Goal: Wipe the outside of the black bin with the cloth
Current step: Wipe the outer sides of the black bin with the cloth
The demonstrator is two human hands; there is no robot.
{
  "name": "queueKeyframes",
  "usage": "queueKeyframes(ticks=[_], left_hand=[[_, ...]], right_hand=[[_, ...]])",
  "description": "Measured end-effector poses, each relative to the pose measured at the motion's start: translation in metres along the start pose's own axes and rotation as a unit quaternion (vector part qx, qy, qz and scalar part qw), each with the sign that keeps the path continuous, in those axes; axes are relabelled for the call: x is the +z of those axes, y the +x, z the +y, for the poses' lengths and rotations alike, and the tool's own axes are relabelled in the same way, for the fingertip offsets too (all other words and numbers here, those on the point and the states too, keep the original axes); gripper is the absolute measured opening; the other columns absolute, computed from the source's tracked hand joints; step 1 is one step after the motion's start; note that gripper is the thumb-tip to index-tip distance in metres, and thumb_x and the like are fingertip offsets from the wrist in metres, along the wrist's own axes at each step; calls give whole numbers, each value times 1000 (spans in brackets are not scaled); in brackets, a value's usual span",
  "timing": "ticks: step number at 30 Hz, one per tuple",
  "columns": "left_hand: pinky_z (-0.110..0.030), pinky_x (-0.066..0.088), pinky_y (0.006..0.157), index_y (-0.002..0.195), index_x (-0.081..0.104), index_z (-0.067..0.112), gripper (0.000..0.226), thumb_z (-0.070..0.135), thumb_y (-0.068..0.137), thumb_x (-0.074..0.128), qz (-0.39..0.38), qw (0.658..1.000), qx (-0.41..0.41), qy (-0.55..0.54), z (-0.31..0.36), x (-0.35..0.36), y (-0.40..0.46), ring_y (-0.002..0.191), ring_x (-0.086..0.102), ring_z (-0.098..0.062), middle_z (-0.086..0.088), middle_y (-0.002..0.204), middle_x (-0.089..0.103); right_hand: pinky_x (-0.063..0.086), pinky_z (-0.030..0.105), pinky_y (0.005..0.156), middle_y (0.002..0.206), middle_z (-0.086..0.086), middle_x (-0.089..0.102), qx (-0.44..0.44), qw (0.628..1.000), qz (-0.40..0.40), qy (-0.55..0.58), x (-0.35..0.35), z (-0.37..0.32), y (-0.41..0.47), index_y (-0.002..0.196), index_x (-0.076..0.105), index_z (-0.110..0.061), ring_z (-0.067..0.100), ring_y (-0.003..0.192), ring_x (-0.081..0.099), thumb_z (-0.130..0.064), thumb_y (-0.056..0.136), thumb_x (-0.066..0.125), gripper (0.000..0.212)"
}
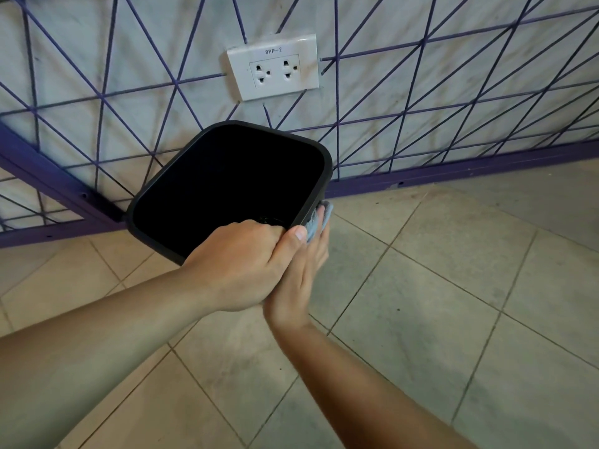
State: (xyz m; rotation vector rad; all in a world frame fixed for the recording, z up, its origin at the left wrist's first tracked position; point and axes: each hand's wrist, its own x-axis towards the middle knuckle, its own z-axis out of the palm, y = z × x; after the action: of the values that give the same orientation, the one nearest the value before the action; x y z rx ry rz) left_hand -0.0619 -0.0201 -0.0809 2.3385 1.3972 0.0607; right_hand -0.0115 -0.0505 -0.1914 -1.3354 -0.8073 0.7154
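Note:
The black bin (194, 147), square with rounded corners, stands on the tiled floor close to the wall, its dark inside facing up. My left hand (240, 264) grips the near rim, fingers curled over the edge. My right hand (301, 280) presses a light blue cloth (319, 218) flat against the bin's outer right side, just below the rim. Most of the cloth is hidden between my palm and the bin wall.
A white double wall socket (274, 68) sits on the wall above the bin. A purple metal grid frame (421, 176) runs along the wall behind it. Beige floor tiles (437, 303) spread to the right and toward me.

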Motion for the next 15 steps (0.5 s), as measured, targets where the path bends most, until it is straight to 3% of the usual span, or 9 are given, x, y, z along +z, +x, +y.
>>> queueKeyframes(ticks=[2, 5, 8, 10, 13, 15], left_hand=[[-40, 57, 79, 101, 71, 26, 72, 64, 94, 10, 3, 1000, -5, 15, 1, 0, 1, 81, 71, -14, 5, 82, 74], [-42, 56, 81, 100, 70, 25, 71, 63, 95, 10, 2, 1000, -9, 25, 1, 0, 1, 85, 70, -19, 3, 85, 73], [-40, 57, 84, 113, 70, 29, 73, 66, 92, 10, -3, 1000, -2, 3, -1, 0, 1, 90, 72, -14, 6, 93, 76], [-39, 58, 82, 111, 71, 30, 71, 65, 94, 12, -8, 1000, 4, -10, -3, 1, 1, 86, 72, -10, 7, 89, 76], [-39, 56, 82, 106, 71, 26, 72, 64, 94, 11, 3, 1000, 2, 10, 0, 0, 4, 87, 71, -14, 5, 89, 76], [-38, 54, 78, 93, 70, 24, 69, 61, 96, 12, 3, 1000, -5, 23, 1, -1, 4, 80, 69, -14, 4, 80, 72]], right_hand=[[-5, -5, 119, 182, -16, 4, 21, 1000, 5, -5, -3, 9, 27, 178, 20, -18, -32, 155, -7, -35, 120, 21, 61], [0, -16, 103, 188, -14, 12, 119, 992, 3, 44, -9, 12, 58, 179, 25, -23, -20, 155, 5, -30, 126, 26, 54], [-4, -8, 115, 185, -14, 6, 45, 999, -1, -4, -3, 2, 26, 179, 23, -15, -33, 153, -3, -21, 126, 29, 53], [-6, 0, 124, 186, -10, 3, 5, 1000, -1, -5, 1, 6, 7, 179, 20, -12, -31, 157, -9, -28, 121, 23, 60], [-5, -7, 117, 186, -12, 6, 40, 999, -4, 18, -4, 9, 35, 179, 21, -17, -30, 157, -6, -48, 116, 21, 70], [-2, -15, 105, 188, -12, 11, 110, 992, -1, 56, -9, 11, 59, 179, 24, -22, -17, 164, 1, -40, 123, 27, 58]])
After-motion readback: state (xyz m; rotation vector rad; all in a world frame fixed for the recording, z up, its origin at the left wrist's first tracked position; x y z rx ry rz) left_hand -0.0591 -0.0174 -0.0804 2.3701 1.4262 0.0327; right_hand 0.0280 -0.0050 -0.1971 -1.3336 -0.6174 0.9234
